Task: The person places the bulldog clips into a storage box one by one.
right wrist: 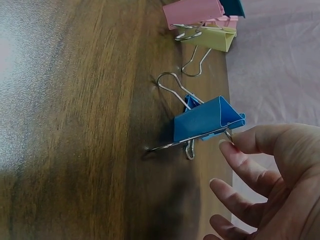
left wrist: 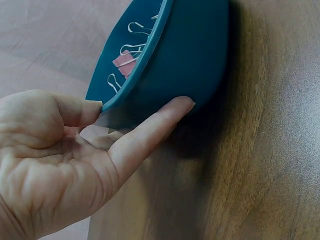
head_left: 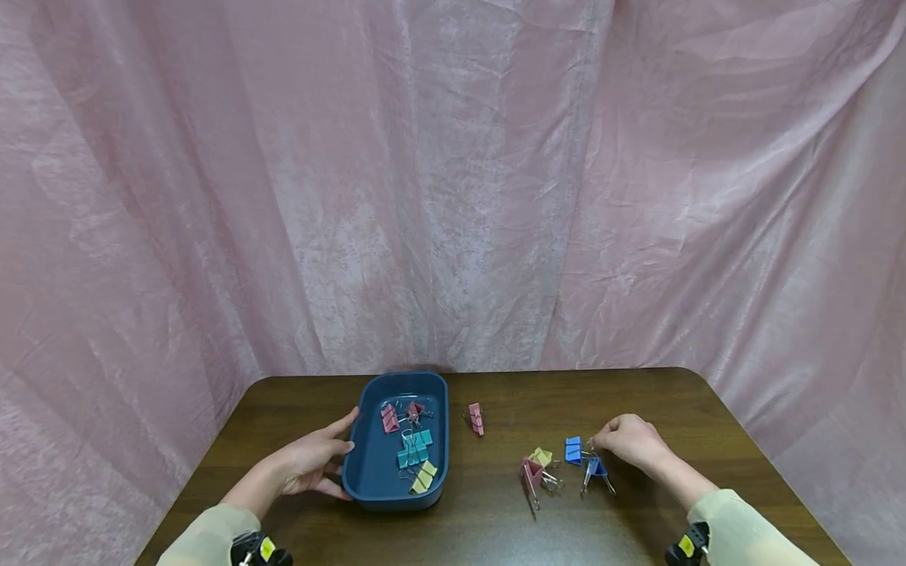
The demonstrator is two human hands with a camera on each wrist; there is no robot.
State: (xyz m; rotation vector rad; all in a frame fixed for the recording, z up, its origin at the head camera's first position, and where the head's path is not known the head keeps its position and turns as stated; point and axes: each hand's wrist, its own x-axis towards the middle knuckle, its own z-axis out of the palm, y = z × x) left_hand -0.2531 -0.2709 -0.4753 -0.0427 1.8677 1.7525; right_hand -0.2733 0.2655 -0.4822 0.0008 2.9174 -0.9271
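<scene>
In the head view my left hand is at the left side of a blue plastic bin. The left wrist view has its thumb at the rim and its extended fingers against the outer wall. Inside the bin lie pink, teal and yellow binder clips. On the right, my right hand pinches a wire handle between thumb and forefinger at two blue binder clips. One lies behind the other; their overlap partly hides which handle is held.
Left of the blue clips, a dark pink binder clip and a yellow one lie bunched together. A lone pink clip is right of the bin. A pink curtain hangs behind the wooden table.
</scene>
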